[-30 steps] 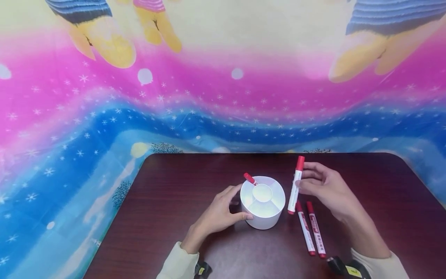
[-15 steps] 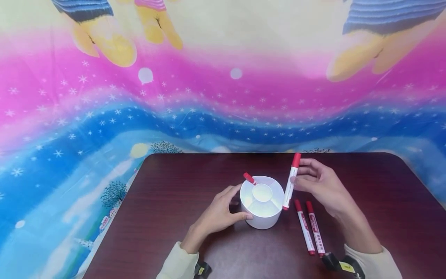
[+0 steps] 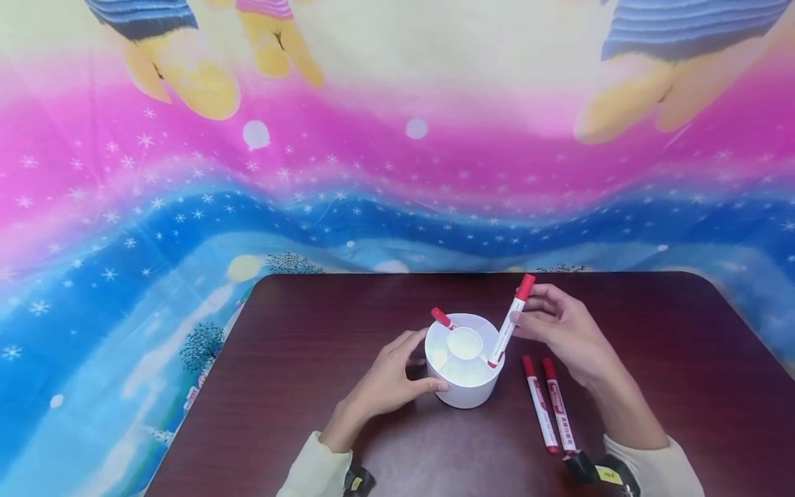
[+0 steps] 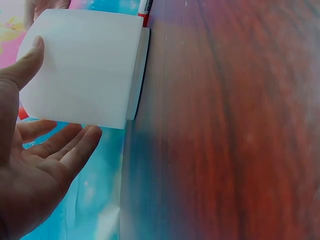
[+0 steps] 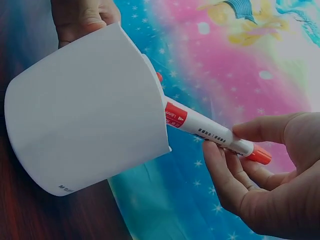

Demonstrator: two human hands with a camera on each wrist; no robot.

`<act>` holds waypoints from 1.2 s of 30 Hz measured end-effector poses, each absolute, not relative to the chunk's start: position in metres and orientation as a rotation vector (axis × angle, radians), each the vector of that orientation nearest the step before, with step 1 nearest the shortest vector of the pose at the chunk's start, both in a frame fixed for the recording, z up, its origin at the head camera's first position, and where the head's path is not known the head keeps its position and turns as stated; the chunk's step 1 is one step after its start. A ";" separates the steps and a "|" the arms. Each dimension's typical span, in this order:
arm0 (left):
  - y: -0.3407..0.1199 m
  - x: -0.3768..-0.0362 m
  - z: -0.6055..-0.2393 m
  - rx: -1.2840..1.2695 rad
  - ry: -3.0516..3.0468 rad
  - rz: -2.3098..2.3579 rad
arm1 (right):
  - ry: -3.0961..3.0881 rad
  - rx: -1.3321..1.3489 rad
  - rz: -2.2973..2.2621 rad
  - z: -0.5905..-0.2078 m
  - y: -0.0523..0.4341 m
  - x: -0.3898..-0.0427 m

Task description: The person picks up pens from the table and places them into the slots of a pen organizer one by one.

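A white round pen holder (image 3: 466, 395) with a central ring and divided outer compartments stands upright on the table. My left hand (image 3: 388, 379) holds its left side, thumb in front and fingers round behind. In the left wrist view the thumb lies against the holder wall (image 4: 85, 75). Between thumb and fingers, my right hand (image 3: 568, 335) pinches a red-and-white marker (image 3: 507, 333), tilted with its red cap up. The marker's lower end is just inside the holder's right rim; the right wrist view hides that end behind the wall. Another red-capped marker (image 3: 442, 317) leans in the back-left compartment.
Two more red-and-white markers, a left one (image 3: 540, 407) and a right one (image 3: 561, 414), lie side by side on the dark wooden table (image 3: 298, 345), right of the holder. A colourful printed cloth (image 3: 348, 166) hangs behind the table.
My right hand has moved left with the marker, from beside the holder to over its right rim, and the marker tilts more. My left hand keeps its hold.
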State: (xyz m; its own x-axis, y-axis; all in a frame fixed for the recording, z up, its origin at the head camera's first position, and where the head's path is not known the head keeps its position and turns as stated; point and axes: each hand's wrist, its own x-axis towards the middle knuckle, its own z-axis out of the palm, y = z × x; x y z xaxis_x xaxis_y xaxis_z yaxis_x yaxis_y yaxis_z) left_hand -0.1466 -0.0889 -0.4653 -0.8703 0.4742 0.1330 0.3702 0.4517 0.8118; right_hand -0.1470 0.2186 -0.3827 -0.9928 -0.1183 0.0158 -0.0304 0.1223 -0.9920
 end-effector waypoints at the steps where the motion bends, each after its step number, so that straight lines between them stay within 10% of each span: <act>1: -0.089 -0.147 -0.465 0.752 2.570 1.408 | 2.304 -0.155 -2.032 -0.383 0.218 -0.147; 36: -0.089 -0.146 -0.463 0.721 2.559 1.386 | 2.327 -0.113 -1.917 -0.395 0.211 -0.151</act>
